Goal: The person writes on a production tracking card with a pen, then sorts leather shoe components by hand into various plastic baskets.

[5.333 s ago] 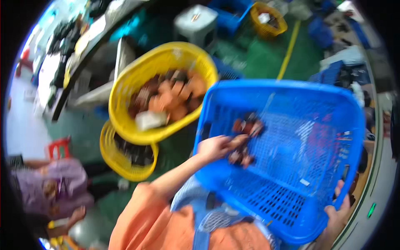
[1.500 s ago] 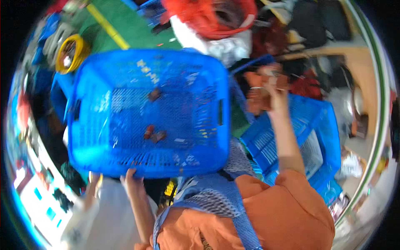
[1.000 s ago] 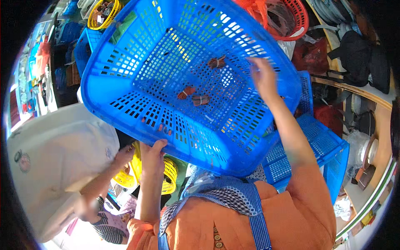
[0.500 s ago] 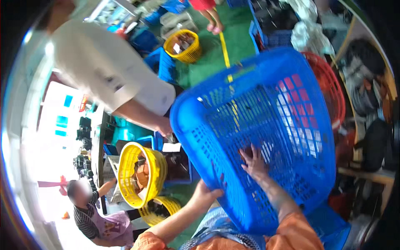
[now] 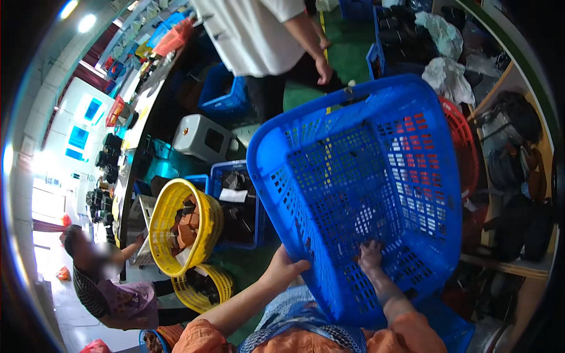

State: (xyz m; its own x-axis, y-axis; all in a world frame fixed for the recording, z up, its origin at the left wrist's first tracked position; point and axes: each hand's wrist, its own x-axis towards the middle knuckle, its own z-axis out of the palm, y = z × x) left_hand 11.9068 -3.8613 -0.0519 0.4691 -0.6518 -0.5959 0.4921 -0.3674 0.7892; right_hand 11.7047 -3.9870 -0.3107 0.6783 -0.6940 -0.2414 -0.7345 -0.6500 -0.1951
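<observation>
A large blue plastic basket [image 5: 347, 203] with slotted walls is tilted toward me, and its inside shows. My left hand [image 5: 283, 272] is closed on its left side rim, with the thumb over the edge. Inside the basket, my right hand [image 5: 371, 256] is down by the bottom with its fingers curled. A small brownish bit shows beside those fingers; what they hold, if anything, is too small to make out. Otherwise only the slots and the floor behind them show through the basket.
A yellow basket [image 5: 154, 235] of brown pieces stands left, above another yellow basket [image 5: 226, 287]. A blue crate [image 5: 259, 226] and a grey stool [image 5: 187, 136] lie beyond. A person in white [image 5: 253, 35] stands ahead; another person [image 5: 126, 300] is at left. Right are a red basket [image 5: 471, 147] and shelves [image 5: 506, 267].
My right hand has gone from spread fingers to curled ones, lower in the basket. The person in white has moved away and to the right. My left hand keeps its hold.
</observation>
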